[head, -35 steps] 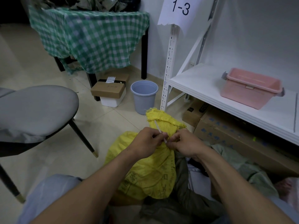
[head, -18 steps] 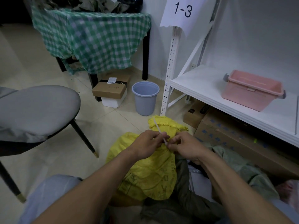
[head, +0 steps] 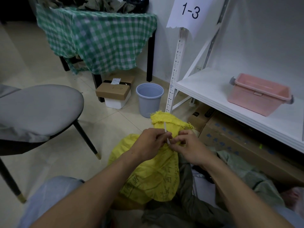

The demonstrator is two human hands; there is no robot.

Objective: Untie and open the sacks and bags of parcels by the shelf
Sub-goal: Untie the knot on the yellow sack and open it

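Since half a second ago: right hand's outer fingers have loosened and fanned out; sack neck shows more above the knuckles.

Nearest: one knee in light blue trousers (head: pixel 49 195), lower left. One olive-grey cloth bag (head: pixel 184 203) lies slumped at the right flank of the sack, partly hidden by it. One pale green woven bag (head: pixel 246 171) sits further right, behind the right forearm.

One yellow woven sack (head: pixel 158 175) with dark print stands on the floor between the forearms, beside the shelf post, neck still gathered, frayed mouth above. One white plastic tie (head: pixel 165 127) runs up the neck.

Two hands. Left hand (head: pixel 148 142): fingers curled, gripping the gathered neck. Right hand (head: pixel 187 147): thumb and forefinger pinch the tie's lower end, the other fingers loosely spread. Both hands cover the fastening itself.

Right, under the shelf: two brown cardboard cartons, one large with blue marks (head: pixel 230 137), one small (head: pixel 200 116), just beside the sack.

One white metal shelf (head: pixel 213 89) carries one pink plastic tub (head: pixel 258 94).

Left: one grey padded chair (head: pixel 37 109).

Beyond: one blue-grey plastic bucket (head: pixel 149 99) near the shelf post. Two brown boxes, the front one (head: pixel 112 91) stacked on one white box (head: pixel 116 103), the rear one (head: pixel 121 79) labelled.

Far: one table under a green checked cloth (head: pixel 98 38); one paper sign reading 1-3 (head: pixel 189 12).
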